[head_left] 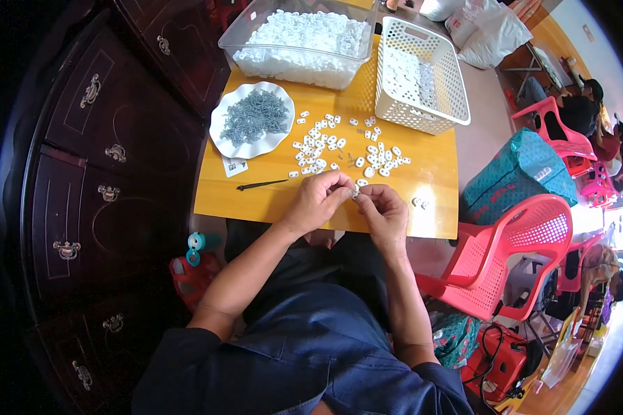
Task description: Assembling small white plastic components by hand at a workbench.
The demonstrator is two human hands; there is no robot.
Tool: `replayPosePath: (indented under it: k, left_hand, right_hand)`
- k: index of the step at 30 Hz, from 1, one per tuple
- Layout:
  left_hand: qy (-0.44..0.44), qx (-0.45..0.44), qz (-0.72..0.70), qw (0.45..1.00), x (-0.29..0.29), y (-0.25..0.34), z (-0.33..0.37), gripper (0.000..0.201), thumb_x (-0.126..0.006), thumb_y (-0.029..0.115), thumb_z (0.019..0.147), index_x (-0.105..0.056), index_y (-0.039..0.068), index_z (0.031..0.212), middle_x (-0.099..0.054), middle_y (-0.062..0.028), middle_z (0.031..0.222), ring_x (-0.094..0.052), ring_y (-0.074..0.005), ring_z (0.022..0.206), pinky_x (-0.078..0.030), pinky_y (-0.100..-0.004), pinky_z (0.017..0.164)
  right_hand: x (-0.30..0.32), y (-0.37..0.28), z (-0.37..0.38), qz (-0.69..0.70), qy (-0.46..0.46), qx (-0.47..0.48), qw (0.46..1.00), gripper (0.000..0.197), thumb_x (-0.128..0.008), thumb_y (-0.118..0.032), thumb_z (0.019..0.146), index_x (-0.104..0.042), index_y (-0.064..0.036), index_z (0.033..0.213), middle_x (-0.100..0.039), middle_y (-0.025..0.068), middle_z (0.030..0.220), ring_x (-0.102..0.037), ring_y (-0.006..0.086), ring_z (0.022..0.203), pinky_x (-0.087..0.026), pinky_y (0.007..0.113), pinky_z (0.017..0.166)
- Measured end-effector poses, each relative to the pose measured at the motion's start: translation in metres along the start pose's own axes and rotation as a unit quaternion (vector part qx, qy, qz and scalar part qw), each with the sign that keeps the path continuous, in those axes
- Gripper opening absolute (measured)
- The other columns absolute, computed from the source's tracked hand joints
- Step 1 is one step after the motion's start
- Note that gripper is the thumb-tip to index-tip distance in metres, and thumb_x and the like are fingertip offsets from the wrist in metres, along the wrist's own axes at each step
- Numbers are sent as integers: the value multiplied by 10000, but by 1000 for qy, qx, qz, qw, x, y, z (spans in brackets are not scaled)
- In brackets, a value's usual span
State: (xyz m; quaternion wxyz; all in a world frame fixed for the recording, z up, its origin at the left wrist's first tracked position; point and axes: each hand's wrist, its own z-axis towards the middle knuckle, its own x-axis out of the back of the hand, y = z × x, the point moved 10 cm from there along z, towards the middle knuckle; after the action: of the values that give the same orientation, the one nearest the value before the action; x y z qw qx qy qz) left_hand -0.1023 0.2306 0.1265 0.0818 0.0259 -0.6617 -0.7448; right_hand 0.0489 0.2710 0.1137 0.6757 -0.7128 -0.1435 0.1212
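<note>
Over the near edge of the yellow table, my left hand (320, 198) and my right hand (383, 211) meet fingertip to fingertip. Both pinch a small white plastic piece (356, 194), mostly covered by the fingers. Just beyond them lie many loose white oval pieces with dark holes (313, 146), in two loose groups with a few screws (350, 158) between. A white scalloped plate (221, 131) heaped with grey screws (256, 116) stands to the left. Right of my right hand are a few round pieces (420, 203).
A clear bin (353, 75) full of white parts and a cream perforated basket (422, 119) occupy the far side. A thin black stick (262, 185) lies near the left edge. Dark drawers (111, 138) rise at left; a red chair (505, 242) and teal bag (519, 176) stand right. People sit farther off.
</note>
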Motion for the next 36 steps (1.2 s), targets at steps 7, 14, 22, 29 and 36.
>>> replayPosePath:
  k: [7, 14, 22, 29, 36]
  left_hand:
    - [-11, 6, 18, 1000, -2, -1, 0, 85, -640, 70, 996, -669, -10, 994, -672, -2, 877, -600, -64, 811, -515, -247, 739]
    - [-13, 13, 22, 1000, -3, -2, 0, 84, -639, 70, 997, -667, -9, 991, -674, -7, 883, -603, -65, 811, -517, -251, 740]
    - [-16, 11, 26, 999, -6, 2, 0, 52, -653, 33, 962, -667, -17, 963, -688, -20, 865, -615, -74, 809, -521, -267, 732]
    - [-13, -14, 59, 998, -3, 8, -1, 50, -656, 32, 954, -668, -17, 953, -691, -29, 854, -616, -79, 796, -517, -274, 717]
    - [-13, 5, 26, 1000, 1, -4, 1, 56, -656, 39, 965, -660, -17, 958, -681, -14, 871, -606, -69, 808, -517, -259, 728]
  right_hand:
    - [3, 0, -1, -9, 6, 5, 1000, 93, -718, -48, 943, -689, 7, 1013, -712, -6, 880, -634, 45, 789, -513, 210, 724]
    - [2, 1, -3, -3, 3, 6, 1000, 106, -714, -29, 949, -676, 4, 1042, -700, 4, 896, -635, 61, 765, -522, 204, 706]
    - [6, 4, -4, -15, 3, 0, 1000, 94, -694, -15, 953, -673, 13, 1041, -712, 20, 912, -652, 63, 792, -532, 209, 720]
    - [3, 7, -3, -55, -1, 10, 998, 94, -689, -8, 953, -672, 18, 1041, -715, 25, 910, -653, 64, 795, -528, 210, 718]
    - [2, 4, -2, -46, 1, -3, 999, 107, -694, -21, 955, -672, 18, 1052, -722, 36, 920, -656, 68, 798, -530, 215, 720]
